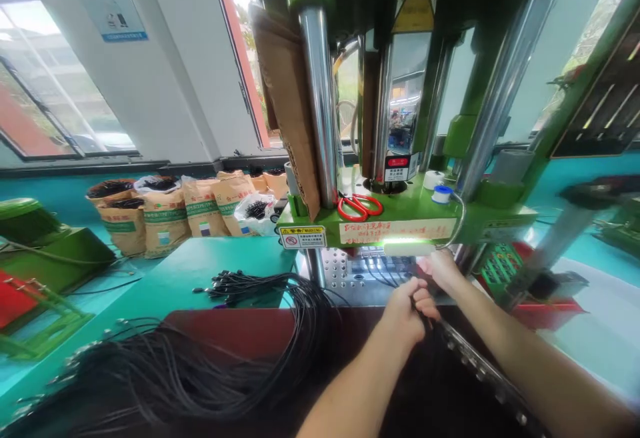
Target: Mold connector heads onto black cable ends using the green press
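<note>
Low at centre right, my left hand (407,308) is closed in front of the green press, with fingers wrapped round something dark and thin that I cannot make out. Just beyond it, my right hand (437,266) reaches under the lit bar (409,248) at the metal mould (383,269); its fingers are blurred and partly hidden. Black cables (376,273) run across the mould. A dark metal strip with shiny fittings (480,368) slants down to the right beneath my right forearm. A large bundle of black cables (200,371) lies left of my arms.
Red-handled scissors (359,207) and a blue-and-white spool (442,194) rest on the green press bed (320,221). More cable ends lie on the green table (195,261). Paper sacks (165,221) stand by the wall. Steel columns (321,105) rise from the press.
</note>
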The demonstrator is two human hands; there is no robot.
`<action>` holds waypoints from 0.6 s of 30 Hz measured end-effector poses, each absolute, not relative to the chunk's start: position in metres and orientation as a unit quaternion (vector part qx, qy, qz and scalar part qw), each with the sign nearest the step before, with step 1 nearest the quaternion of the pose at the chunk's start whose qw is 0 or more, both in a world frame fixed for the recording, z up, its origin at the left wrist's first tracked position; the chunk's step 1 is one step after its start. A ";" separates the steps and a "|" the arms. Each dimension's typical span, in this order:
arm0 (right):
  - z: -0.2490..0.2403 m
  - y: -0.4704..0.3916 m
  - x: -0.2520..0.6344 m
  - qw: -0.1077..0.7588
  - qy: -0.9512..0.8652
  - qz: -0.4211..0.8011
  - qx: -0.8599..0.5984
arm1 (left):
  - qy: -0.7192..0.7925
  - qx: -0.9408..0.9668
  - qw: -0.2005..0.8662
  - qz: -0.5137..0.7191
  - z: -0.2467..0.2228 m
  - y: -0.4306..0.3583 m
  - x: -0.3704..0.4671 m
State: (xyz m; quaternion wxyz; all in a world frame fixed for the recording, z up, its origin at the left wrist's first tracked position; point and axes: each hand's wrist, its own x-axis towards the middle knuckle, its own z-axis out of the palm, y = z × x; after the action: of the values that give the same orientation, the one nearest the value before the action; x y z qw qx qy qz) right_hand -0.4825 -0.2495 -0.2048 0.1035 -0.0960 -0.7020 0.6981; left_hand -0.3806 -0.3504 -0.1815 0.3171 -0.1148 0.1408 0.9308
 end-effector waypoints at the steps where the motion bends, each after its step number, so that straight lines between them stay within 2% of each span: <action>1: -0.207 -0.250 -0.480 0.103 -0.697 0.702 -0.104 | 0.134 -0.119 0.319 0.931 -0.181 -0.351 -0.376; 10: -0.201 -0.246 -0.445 0.099 -0.653 0.741 -0.121 | 0.128 -0.042 0.345 0.929 -0.193 -0.380 -0.291; 15: -0.198 -0.244 -0.427 0.105 -0.650 0.741 -0.128 | 0.207 0.066 0.346 0.913 -0.187 -0.396 -0.248; 17: -0.198 -0.242 -0.421 0.102 -0.653 0.739 -0.131 | 0.238 0.085 0.313 0.915 -0.174 -0.412 -0.245; 18: -0.198 -0.239 -0.418 0.098 -0.656 0.736 -0.133 | 0.248 0.083 0.263 0.928 -0.165 -0.427 -0.247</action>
State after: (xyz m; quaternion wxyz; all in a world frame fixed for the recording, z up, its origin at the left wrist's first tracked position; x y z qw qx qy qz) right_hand -0.4178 -0.2386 -0.1976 0.0984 -0.1325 -0.6564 0.7362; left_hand -0.2472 -0.4270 -0.1654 0.2631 0.0833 0.2485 0.9285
